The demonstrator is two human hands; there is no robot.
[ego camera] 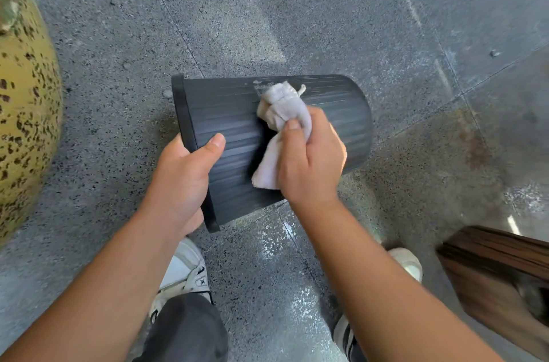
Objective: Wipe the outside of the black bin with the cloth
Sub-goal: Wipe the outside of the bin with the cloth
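left hand (181, 180) is gripping the rim of the black bin (225, 118), held sideways above the floor (297, 5), right hand (312, 154) is pressing the bunched cloth (282, 112) mid-wall; looks midway, pale smear by the cloth is remaining, underside unseen.

The black bin (225, 112) is ribbed plastic, tipped on its side in the air, its rimmed open end to the left and its closed base to the right. A crumpled pale cloth (280, 115) presses against its upper wall beside a whitish smear.
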